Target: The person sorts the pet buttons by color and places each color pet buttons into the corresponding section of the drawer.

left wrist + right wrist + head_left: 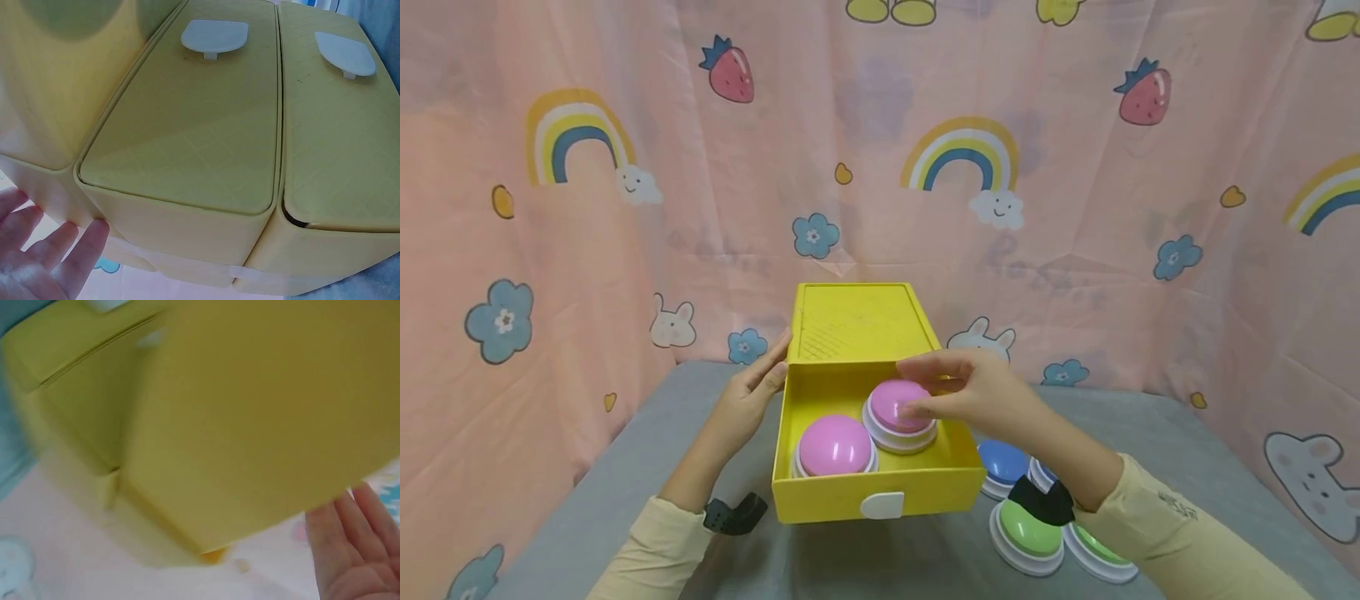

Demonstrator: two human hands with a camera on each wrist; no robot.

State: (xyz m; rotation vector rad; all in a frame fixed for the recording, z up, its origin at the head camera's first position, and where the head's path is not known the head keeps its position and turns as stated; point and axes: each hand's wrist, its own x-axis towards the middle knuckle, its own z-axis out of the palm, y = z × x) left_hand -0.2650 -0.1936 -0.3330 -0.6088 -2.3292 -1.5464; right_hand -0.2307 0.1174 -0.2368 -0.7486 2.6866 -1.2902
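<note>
A yellow drawer cabinet (865,321) stands on the grey surface, its top drawer (917,493) pulled out towards me. Two pink domed buttons with white bases are in that drawer: one pink button (836,447) at the front left, the other pink button (897,410) further back on the right. My right hand (977,387) is over the back one, its thumb overlapping the dome; whether it touches cannot be told. Its fingers (353,528) look fairly straight in the right wrist view. My left hand (748,404) rests along the cabinet's left side with straight fingers (84,256).
Blue buttons (1002,462) and green buttons (1030,529) lie on the grey surface right of the cabinet, partly under my right forearm. Lower drawers (187,137) with white pull tabs are closed in the left wrist view. A pink patterned cloth (880,208) hangs behind.
</note>
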